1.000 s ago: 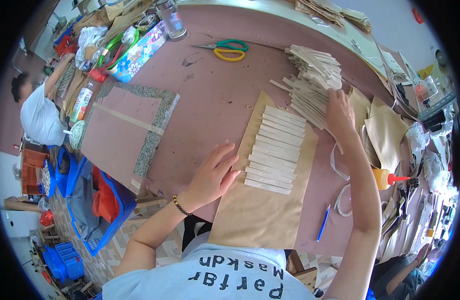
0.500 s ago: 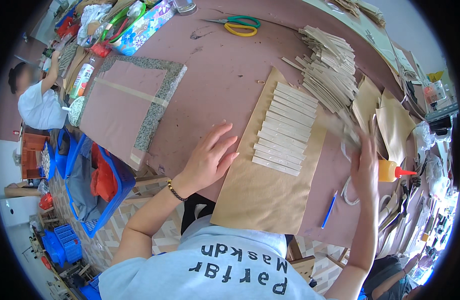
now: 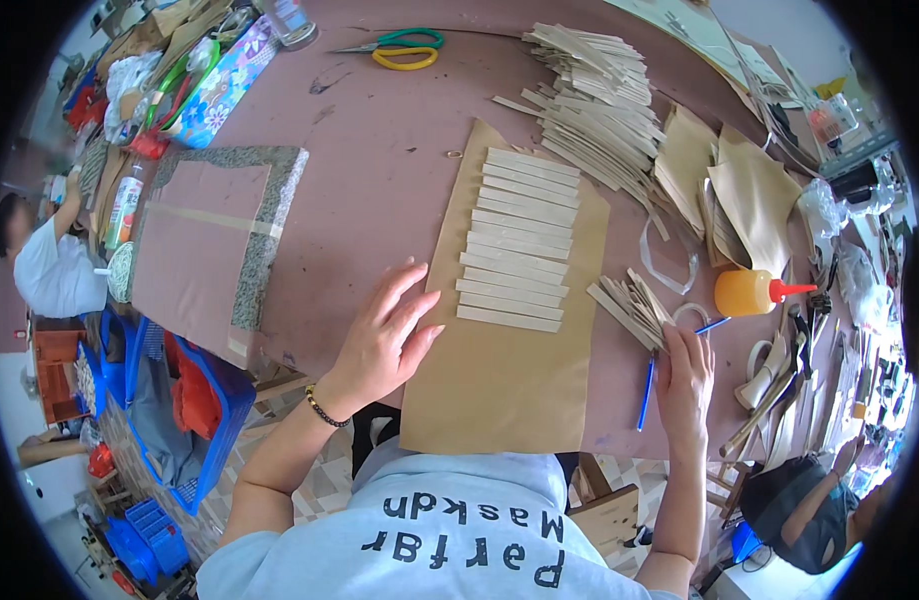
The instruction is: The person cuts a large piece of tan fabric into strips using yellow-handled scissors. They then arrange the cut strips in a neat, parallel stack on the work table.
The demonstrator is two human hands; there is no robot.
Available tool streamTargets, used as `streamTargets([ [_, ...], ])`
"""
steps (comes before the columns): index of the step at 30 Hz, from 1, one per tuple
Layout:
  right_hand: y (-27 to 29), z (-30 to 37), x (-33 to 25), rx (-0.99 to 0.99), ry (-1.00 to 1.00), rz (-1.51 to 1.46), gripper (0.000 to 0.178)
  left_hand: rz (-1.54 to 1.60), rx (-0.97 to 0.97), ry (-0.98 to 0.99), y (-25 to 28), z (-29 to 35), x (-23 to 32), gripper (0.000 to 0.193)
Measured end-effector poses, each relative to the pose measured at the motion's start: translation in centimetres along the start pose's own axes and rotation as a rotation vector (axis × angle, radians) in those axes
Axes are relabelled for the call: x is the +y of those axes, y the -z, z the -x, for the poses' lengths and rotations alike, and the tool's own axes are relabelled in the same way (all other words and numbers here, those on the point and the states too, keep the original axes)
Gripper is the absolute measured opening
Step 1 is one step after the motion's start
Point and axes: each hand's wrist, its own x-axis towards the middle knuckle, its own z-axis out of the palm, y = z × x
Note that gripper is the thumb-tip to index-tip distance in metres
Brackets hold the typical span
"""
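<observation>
A tan rectangular sheet point(image 3: 489, 400) lies in front of me with several narrow beige strips point(image 3: 519, 235) side by side in a column on it. My left hand point(image 3: 389, 335), fingers spread, hovers by the sheet's left edge and holds nothing. Right of the sheet, my right hand point(image 3: 686, 375) grips the near end of a loose bundle of beige strips point(image 3: 631, 308). Beside that hand a blue pen point(image 3: 646, 390) rests on the table, and another blue stick-like piece point(image 3: 712, 325) pokes out past the bundle. A large pile of similar strips point(image 3: 599, 110) lies farther back.
A yellow bottle with a red nozzle point(image 3: 744, 292) and folded tan pieces point(image 3: 754, 195) are at the right. Scissors point(image 3: 404, 50) lie at the back. On the left sit a speckled stone slab point(image 3: 284, 195), a flowered box point(image 3: 219, 105) and a blue crate point(image 3: 234, 400). Other people are at both sides.
My right hand has come nearer to me, away from the big pile, bringing the strip bundle down beside the pen. My left hand stays spread near the sheet. The whole view has shifted.
</observation>
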Motion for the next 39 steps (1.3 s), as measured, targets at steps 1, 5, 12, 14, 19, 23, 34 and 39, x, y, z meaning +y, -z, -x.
streamTargets([
  [1,0.2,-0.1,-0.2,0.039,-0.021,0.006,0.043,-0.001,-0.003,-0.002,-0.1,0.1,0.1,0.039],
  [5,0.2,0.2,0.4,0.179,-0.089,-0.048,0.045,-0.006,0.011,0.002,0.6,0.4,0.4,0.039],
  [12,0.8,0.6,-5.2,0.095,0.191,-0.352,0.044,0.050,0.030,-0.001,1.0,1.0,1.4,0.039],
  [14,-0.6,0.9,-7.5,0.001,0.297,-0.388,0.042,0.052,0.032,-0.018,0.7,1.1,1.6,0.038],
  [19,-3.2,0.6,-10.6,-0.039,0.398,-0.349,0.039,0.075,0.016,-0.029,0.0,1.8,2.1,0.035],
  [23,-2.9,1.1,-10.4,-0.080,0.380,-0.357,0.038,0.070,-0.046,-0.061,-0.5,2.8,3.0,0.033],
  [34,-3.8,0.1,-9.7,-0.026,0.327,-0.402,0.029,0.005,-0.108,-0.160,-2.1,0.9,3.3,0.021],
  [39,-4.0,-0.7,-9.7,-0.065,0.264,-0.356,0.030,0.016,-0.144,-0.132,-1.8,1.6,3.5,0.017],
])
